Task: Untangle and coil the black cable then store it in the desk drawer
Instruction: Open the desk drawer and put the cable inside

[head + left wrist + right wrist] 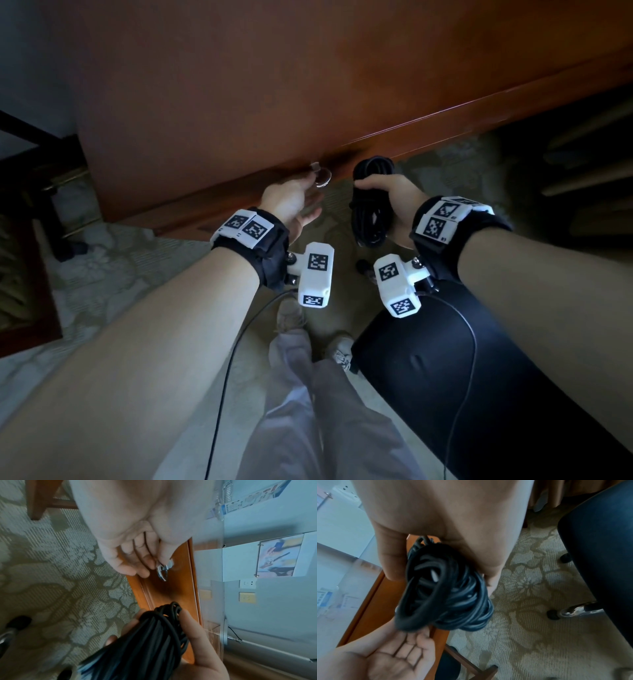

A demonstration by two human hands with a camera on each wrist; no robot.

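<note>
though blurry, handle (163,569) w/ l fingers (137,566)

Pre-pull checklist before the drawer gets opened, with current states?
1. Black cable coiled in a bundle: ok.
2. Right hand grips the coil: ok.
3. Left hand at the drawer's metal pull: ok, thumb and forefinger pinch it.
4. Drawer open: not ok, front still flush with the desk.
5. Room inside the drawer: cannot tell.
6. Cable ends tucked in: cannot tell.
</note>
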